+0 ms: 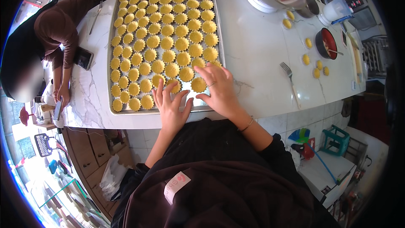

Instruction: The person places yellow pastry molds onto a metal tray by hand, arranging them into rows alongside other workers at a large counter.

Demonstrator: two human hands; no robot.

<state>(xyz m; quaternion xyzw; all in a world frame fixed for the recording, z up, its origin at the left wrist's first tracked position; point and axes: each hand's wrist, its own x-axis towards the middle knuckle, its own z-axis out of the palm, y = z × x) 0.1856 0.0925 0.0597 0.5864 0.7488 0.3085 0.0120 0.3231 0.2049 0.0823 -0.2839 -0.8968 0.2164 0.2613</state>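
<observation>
Fingers [166, 97] of the left hand [172, 110] and right hand [222, 90] curve down over the tray's [135, 112] near end, forearms [255, 131] angling in from below. Both grips are spread, thumbs well apart from fingers; whether fingertips touch, I cannot tell. Bare metal shows between the hands; there is room on the tabletop [257, 55] right of the tray. Round cookies [182, 44] fill it in rows running lengthwise, away from the body.

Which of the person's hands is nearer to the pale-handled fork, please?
Right. The right hand is at the near right corner of the tray, left of the fork; the left hand is farther left, beyond the right hand.
</observation>
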